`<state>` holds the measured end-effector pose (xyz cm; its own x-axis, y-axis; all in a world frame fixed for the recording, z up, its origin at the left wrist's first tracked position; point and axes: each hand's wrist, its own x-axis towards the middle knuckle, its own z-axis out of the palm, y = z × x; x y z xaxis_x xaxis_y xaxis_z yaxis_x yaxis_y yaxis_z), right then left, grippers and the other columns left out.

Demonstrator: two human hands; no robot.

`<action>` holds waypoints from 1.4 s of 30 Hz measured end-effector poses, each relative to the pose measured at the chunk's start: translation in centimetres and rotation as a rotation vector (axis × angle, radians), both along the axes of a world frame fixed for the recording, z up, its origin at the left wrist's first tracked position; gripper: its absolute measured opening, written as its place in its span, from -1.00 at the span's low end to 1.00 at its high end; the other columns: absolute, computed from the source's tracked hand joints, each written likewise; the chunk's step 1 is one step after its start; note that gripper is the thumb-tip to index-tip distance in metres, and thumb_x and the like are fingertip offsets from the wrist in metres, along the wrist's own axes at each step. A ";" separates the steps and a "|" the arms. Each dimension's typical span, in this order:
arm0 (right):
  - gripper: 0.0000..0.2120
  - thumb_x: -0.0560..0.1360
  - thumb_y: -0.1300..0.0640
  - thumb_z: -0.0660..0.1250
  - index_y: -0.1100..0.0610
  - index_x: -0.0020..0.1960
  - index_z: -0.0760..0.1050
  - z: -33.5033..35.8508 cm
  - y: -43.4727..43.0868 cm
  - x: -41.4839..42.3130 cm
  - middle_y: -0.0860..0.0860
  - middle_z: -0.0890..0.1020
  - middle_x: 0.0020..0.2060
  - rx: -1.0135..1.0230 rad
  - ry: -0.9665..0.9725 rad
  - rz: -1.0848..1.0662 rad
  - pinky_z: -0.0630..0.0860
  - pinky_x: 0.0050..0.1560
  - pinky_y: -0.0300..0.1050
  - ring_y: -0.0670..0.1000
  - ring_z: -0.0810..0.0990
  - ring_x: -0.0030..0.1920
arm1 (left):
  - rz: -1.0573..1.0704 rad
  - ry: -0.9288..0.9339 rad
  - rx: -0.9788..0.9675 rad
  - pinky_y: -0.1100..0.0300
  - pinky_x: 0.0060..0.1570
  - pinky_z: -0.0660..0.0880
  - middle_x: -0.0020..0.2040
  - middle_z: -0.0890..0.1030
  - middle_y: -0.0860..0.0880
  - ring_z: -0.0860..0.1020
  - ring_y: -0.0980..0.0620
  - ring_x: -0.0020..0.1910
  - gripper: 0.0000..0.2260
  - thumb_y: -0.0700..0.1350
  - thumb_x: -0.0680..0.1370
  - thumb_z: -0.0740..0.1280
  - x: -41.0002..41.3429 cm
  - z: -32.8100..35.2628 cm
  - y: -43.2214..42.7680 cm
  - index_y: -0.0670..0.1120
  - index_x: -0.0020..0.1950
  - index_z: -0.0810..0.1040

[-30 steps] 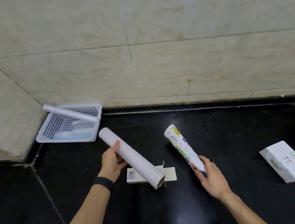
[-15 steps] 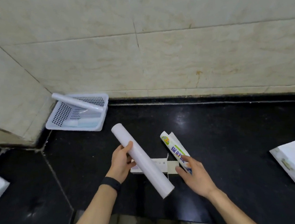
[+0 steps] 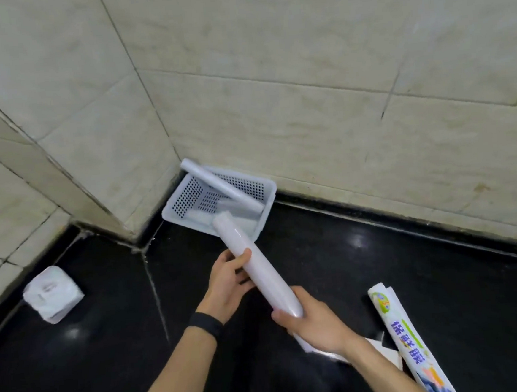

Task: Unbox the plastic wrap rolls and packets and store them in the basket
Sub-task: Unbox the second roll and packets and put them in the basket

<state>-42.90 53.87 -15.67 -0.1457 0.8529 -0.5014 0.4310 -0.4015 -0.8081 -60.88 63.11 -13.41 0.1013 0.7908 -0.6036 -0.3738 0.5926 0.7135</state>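
A white plastic wrap roll point(image 3: 249, 258) slants over the black counter, its far end just above the front rim of the white perforated basket point(image 3: 180, 202). My left hand point(image 3: 227, 281) grips the roll near its middle. My right hand point(image 3: 313, 321) holds the roll's near end. Another white roll point(image 3: 216, 185) lies diagonally across the basket, one end propped on the back corner. A printed wrapper tube point(image 3: 408, 341) with green and blue lettering lies on the counter to the right of my right hand.
The basket sits in the corner where two tiled walls point(image 3: 305, 99) meet. A white wrapped packet point(image 3: 53, 294) lies on the counter at the left. A flattened white box point(image 3: 383, 350) lies partly hidden behind my right wrist.
My right hand put the printed tube down on the counter and took hold of the white roll's near end. The roll moved toward the basket, and the view swung left.
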 end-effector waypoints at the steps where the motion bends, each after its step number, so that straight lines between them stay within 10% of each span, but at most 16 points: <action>1: -0.50 0.42 -0.27 0.38 -0.17 0.30 0.37 0.3 1.3 -0.9 -0.12 0.64 0.05 0.004 -0.002 -0.018 0.59 -0.01 -0.17 -0.13 0.64 -0.02 | 0.016 -0.014 0.013 -0.09 -0.01 0.60 0.23 0.59 -0.24 0.61 -0.22 0.15 -0.66 -0.18 0.57 0.38 -1.0 0.0 1.5 -0.17 0.33 0.46; 8: -0.56 0.42 -0.27 0.36 -0.20 0.24 0.37 0.9 11.5 -6.2 -0.14 0.62 0.02 0.107 -0.159 -0.052 0.56 -0.10 -0.13 -0.10 0.62 -0.06 | 0.062 0.025 0.061 0.02 0.08 0.56 0.12 0.64 -0.10 0.61 -0.07 0.13 -0.75 0.01 0.62 0.30 -6.5 -1.2 11.1 -0.08 0.24 0.56; 15: -0.55 0.33 0.01 0.53 -0.08 0.11 0.39 0.1 18.4 -6.3 -0.04 0.59 -0.01 0.113 -0.003 -0.357 0.52 -0.26 -0.22 -0.08 0.60 -0.17 | -0.338 0.660 0.291 0.19 0.21 0.37 0.27 0.52 0.04 0.46 0.07 0.24 -0.62 -0.04 0.56 0.39 -10.3 -5.4 21.8 -0.01 0.36 0.45; 24: -0.58 0.39 0.02 0.52 -0.16 0.12 0.37 -1.9 25.4 -6.3 -0.14 0.60 -0.01 0.107 -0.162 -0.264 0.54 -0.20 -0.17 -0.09 0.63 -0.10 | -0.554 0.065 0.213 0.13 0.03 0.61 0.21 0.65 -0.10 0.65 -0.03 0.14 -0.62 -0.10 0.52 0.46 -7.2 -4.4 26.6 -0.08 0.31 0.52; 32: -0.71 0.57 -0.19 0.28 -0.07 0.18 0.52 -3.2 30.1 -8.0 -0.18 0.61 0.10 0.144 -0.205 -0.182 0.51 0.09 -0.18 -0.12 0.59 0.13 | -0.209 0.102 0.129 0.01 0.02 0.65 0.14 0.67 -0.13 0.70 -0.11 0.01 -0.61 0.02 0.51 0.46 -9.3 -7.0 28.4 -0.09 0.29 0.52; 42: -0.63 0.62 0.00 0.15 0.06 0.39 0.36 -6.7 37.5 -7.1 0.07 0.62 0.21 0.129 -0.855 0.316 0.57 0.07 0.04 0.14 0.62 0.11 | 0.067 0.117 0.045 -0.06 0.09 0.63 0.20 0.65 -0.05 0.65 -0.08 0.14 -0.55 -0.01 0.47 0.52 -9.1 -10.8 30.2 0.01 0.32 0.51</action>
<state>-49.95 91.33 -22.34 -0.0050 0.8933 -0.4495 0.9767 -0.0921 -0.1940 -69.96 93.29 -24.22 -0.0220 0.8198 -0.5723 -0.3241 0.5356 0.7798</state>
